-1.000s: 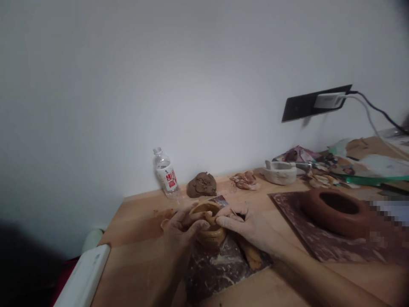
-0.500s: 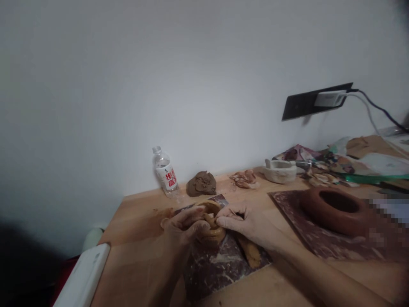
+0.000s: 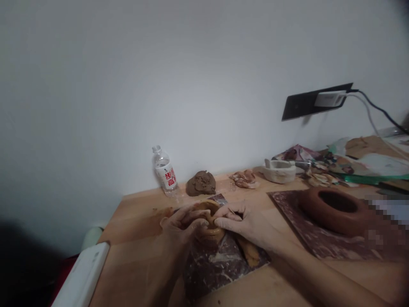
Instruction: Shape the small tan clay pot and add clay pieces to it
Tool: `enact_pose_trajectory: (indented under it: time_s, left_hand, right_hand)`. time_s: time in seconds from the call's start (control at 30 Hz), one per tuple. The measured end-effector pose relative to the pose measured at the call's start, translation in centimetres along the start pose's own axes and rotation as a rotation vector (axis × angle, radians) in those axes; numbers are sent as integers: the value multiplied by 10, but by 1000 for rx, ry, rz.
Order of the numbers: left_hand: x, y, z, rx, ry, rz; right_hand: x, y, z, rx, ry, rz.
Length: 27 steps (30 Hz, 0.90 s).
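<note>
A small yellow-brown clay pot (image 3: 211, 236) with a round open mouth stands on a dark, smeared board (image 3: 220, 268). My left hand (image 3: 182, 222) is closed around the pot's left side, its thumb over the near rim. Opposite it, my right hand (image 3: 239, 219) pinches a small strip of clay (image 3: 210, 218) at the mouth; the fingertips of both hands nearly meet there. A thin pale sliver shows by the right fingers, too small to name. Under my right wrist a flat yellow-brown piece of clay (image 3: 251, 254) lies on the board.
Along the wall stand a water bottle (image 3: 166, 175), a brown clay lump (image 3: 202, 183), crumpled scraps (image 3: 245, 179) and a whitish clay ring (image 3: 280, 171). To the right, a reddish-brown hollow clay vessel (image 3: 332, 224) rests on another board (image 3: 303, 236). A white box-like object (image 3: 83, 273) is at left.
My right fingertips have shifted slightly left along the pot's mouth, and the clay strip between the hands has moved a little. The pot stays in place.
</note>
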State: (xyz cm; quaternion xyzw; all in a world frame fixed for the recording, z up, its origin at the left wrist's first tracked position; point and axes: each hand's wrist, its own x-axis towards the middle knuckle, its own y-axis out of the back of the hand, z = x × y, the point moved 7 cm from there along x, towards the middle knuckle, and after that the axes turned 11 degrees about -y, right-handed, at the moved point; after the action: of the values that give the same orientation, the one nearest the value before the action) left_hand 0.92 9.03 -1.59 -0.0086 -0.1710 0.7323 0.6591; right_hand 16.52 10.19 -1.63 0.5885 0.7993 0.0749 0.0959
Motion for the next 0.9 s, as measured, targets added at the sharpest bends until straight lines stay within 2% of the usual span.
enact_pose_trajectory:
  time_s: [0.1,0.33,0.5,0.7,0.9]
  left_hand:
    - [0,2,-2,-22,-19,18]
    - [-2,-6,5,-49,109,-47]
    - [1,0,1,-43,42,37]
    - [7,5,-13,-28,15,-31]
    - [5,2,-3,5,36,-9]
  right_hand:
    - [0,0,-1,-7,14,-9]
    - [0,0,0,-16,20,-23]
    - [0,0,-2,58,26,32]
    - [-1,-1,-2,112,18,91]
    - [-3,-3,-2,104,24,74]
